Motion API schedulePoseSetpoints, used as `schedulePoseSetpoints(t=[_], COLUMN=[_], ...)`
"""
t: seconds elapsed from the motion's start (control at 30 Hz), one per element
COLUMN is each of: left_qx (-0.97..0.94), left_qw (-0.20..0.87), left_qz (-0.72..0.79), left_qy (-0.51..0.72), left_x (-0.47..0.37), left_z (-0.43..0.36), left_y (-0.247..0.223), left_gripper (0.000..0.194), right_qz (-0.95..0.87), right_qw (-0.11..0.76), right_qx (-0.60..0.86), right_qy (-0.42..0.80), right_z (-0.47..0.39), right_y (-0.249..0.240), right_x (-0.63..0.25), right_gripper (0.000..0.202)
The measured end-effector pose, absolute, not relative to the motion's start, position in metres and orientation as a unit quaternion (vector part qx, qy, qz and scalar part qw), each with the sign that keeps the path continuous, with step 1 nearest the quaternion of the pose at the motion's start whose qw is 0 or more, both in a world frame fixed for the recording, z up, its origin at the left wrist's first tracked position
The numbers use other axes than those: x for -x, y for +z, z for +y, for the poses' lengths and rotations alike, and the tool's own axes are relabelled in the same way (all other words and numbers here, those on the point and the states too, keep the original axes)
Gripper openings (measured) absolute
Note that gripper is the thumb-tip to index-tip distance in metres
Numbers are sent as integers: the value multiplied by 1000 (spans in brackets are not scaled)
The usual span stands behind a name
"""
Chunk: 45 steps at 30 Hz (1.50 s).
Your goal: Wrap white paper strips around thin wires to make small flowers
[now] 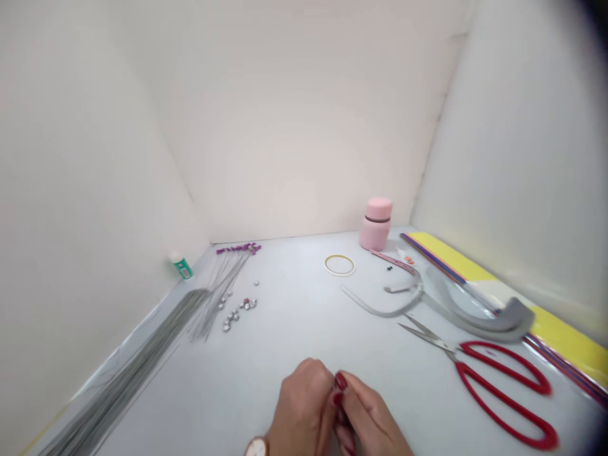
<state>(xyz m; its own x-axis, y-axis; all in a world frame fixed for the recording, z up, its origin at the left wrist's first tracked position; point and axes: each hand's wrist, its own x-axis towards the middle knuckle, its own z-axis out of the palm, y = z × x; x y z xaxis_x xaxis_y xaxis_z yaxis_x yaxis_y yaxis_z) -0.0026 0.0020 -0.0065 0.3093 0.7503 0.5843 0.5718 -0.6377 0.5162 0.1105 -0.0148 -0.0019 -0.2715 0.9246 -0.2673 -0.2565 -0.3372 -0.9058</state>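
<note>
My left hand (304,396), with a watch (257,447) on its wrist, is closed low in the middle of the view. Against it presses my right hand (368,411), its thumb and fingers pinched together at the left hand's fingers. Whatever lies between the fingertips is hidden or too small to make out. Nearest on the right are red-handled scissors (449,347), blades partly apart on the table. Small silver bead-like pieces (232,316) lie up and to the left of my hands.
Grey wires (142,367) run along the left, beside purple-tipped stems (240,249) and a green-and-white container (181,266). Farther back are a thin ring (339,265) and a pink jar (376,225). Curved grey strips (475,323) and yellow packaged sheets (560,329) line the right wall.
</note>
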Motion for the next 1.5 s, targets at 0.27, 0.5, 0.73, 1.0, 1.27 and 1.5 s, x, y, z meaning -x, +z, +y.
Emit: schedulePoseSetpoints(t=[0.27, 0.5, 0.73, 1.0, 1.27, 1.5], left_qx=[-777, -775, -742, -752, -770, -753], left_qw=[255, 265, 295, 314, 249, 193], left_qz=[417, 431, 436, 423, 406, 421], left_qy=[397, 379, 416, 396, 425, 468], left_x=[7, 9, 9, 11, 6, -1], left_z=[-2, -1, -5, -2, -9, -14], left_y=[11, 3, -4, 0, 4, 3], left_gripper=[25, 27, 27, 28, 25, 22], right_qz=[-438, -509, -763, -828, -819, -800], right_qw=[425, 399, 356, 359, 376, 410], right_qx=[406, 413, 417, 363, 345, 337], right_qy=[680, 641, 341, 232, 261, 281], right_z=[-11, -10, -5, 1, -1, -2], right_y=[4, 7, 10, 16, 16, 16], right_x=[-116, -120, -133, -136, -136, -134], right_gripper=[41, 42, 21, 20, 19, 20])
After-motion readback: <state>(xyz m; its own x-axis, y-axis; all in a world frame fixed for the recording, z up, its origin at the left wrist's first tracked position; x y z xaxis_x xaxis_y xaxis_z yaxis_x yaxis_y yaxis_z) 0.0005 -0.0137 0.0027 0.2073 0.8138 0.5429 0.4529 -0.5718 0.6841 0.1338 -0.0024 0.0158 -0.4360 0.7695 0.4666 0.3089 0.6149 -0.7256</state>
